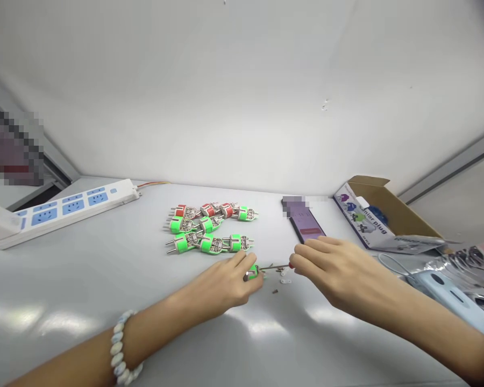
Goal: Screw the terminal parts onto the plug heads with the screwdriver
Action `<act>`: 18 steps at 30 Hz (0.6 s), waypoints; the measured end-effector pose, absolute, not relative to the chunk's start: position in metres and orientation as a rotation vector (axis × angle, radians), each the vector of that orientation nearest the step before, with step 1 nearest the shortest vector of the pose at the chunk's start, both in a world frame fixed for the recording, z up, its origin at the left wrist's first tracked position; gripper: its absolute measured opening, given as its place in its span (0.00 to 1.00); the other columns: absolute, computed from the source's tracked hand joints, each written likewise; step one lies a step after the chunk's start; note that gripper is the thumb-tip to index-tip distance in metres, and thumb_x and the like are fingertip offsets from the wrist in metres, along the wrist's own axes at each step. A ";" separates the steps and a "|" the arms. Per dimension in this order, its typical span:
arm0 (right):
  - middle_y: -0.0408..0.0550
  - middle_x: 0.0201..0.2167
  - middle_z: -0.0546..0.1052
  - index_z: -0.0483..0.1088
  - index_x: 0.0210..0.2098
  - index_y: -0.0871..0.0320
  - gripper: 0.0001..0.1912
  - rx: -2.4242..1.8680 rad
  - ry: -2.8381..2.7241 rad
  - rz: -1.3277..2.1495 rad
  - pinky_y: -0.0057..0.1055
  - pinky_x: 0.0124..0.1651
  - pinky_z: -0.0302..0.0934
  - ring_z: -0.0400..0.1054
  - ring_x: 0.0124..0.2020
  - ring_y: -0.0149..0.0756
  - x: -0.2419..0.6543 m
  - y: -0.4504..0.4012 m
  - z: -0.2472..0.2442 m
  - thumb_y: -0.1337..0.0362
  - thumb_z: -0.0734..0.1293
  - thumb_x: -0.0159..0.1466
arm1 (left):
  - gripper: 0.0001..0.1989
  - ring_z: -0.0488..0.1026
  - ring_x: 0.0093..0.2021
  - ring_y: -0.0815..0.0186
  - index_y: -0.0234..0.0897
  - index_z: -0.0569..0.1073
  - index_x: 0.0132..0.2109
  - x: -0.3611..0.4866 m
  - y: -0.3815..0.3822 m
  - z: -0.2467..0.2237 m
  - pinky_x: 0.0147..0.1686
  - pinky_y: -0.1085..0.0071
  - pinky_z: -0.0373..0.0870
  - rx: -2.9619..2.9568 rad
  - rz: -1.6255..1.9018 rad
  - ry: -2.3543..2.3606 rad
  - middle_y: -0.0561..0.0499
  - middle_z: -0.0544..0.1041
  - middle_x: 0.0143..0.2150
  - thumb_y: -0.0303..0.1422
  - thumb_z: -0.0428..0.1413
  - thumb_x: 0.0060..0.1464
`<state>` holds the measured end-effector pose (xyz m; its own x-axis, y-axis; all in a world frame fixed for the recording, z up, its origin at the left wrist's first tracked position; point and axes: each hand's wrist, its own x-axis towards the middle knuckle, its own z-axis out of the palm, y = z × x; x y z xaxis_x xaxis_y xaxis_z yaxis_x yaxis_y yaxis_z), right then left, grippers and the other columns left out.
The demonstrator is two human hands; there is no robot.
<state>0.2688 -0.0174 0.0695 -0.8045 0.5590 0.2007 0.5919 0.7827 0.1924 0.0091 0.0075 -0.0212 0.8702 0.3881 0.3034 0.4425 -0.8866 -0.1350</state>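
My left hand (234, 280) is closed around a green plug (252, 272), with the fingers covering much of it. In my right hand (331, 269) is a screwdriver (276, 266); its thin shaft points left and its tip meets the plug's right end. Only a bit of the red handle shows at my fingertips. Small white clips (285, 281) and a loose screw (275, 291) lie on the table between and below the hands. Behind the left hand, several opened green plugs (212, 244) and red plugs (208, 210) lie in rough rows, their metal insides exposed.
A white power strip (76, 207) with blue sockets runs along the left. At the back right lie a phone (305, 221) and an open cardboard box (381, 220). A light-blue device (447, 295) and bagged metal parts (463, 269) sit beside my right forearm. A wall closes off the back.
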 end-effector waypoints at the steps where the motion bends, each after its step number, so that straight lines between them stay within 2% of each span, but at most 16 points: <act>1: 0.44 0.27 0.69 0.65 0.33 0.57 0.16 -0.938 -2.839 -0.355 0.34 0.31 0.45 0.59 0.26 0.38 0.267 -0.019 0.070 0.84 0.57 0.61 | 0.20 0.66 0.35 0.62 0.38 0.66 0.52 0.009 0.007 -0.021 0.26 0.71 0.54 -2.839 -0.399 -0.642 0.49 0.68 0.39 0.17 0.53 0.54; 5: 0.43 0.23 0.69 0.64 0.29 0.56 0.15 -0.978 -2.811 -0.335 0.33 0.29 0.44 0.59 0.22 0.35 0.253 -0.023 0.076 0.84 0.59 0.59 | 0.22 0.65 0.35 0.61 0.37 0.66 0.52 0.009 0.007 -0.022 0.25 0.70 0.53 -2.830 -0.392 -0.635 0.49 0.67 0.38 0.15 0.51 0.52; 8: 0.42 0.20 0.67 0.61 0.27 0.55 0.15 -1.092 -2.801 -0.357 0.32 0.26 0.42 0.55 0.18 0.33 0.243 -0.025 0.078 0.80 0.60 0.64 | 0.24 0.65 0.35 0.61 0.37 0.66 0.53 0.009 0.007 -0.022 0.26 0.70 0.52 -2.835 -0.375 -0.626 0.49 0.66 0.38 0.15 0.51 0.50; 12: 0.37 0.15 0.59 0.58 0.25 0.54 0.16 -1.352 -2.745 -0.348 0.32 0.22 0.34 0.46 0.15 0.32 0.238 -0.026 0.071 0.72 0.59 0.69 | 0.25 0.64 0.35 0.61 0.37 0.66 0.52 0.009 0.008 -0.022 0.25 0.70 0.51 -2.837 -0.364 -0.630 0.49 0.66 0.38 0.15 0.51 0.47; 18: 0.34 0.15 0.52 0.50 0.24 0.52 0.20 -1.687 -2.603 -0.036 0.30 0.21 0.36 0.43 0.15 0.30 0.240 -0.025 0.069 0.68 0.58 0.72 | 0.24 0.64 0.35 0.60 0.36 0.68 0.52 0.009 0.009 -0.025 0.25 0.71 0.52 -2.836 -0.444 -0.597 0.48 0.65 0.38 0.15 0.52 0.47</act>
<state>0.2401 -0.0246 0.0691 -0.4080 0.9118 0.0455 0.9128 0.4085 -0.0022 0.0091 0.0095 -0.0246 0.8728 0.3579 0.3319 0.4209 -0.8962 -0.1404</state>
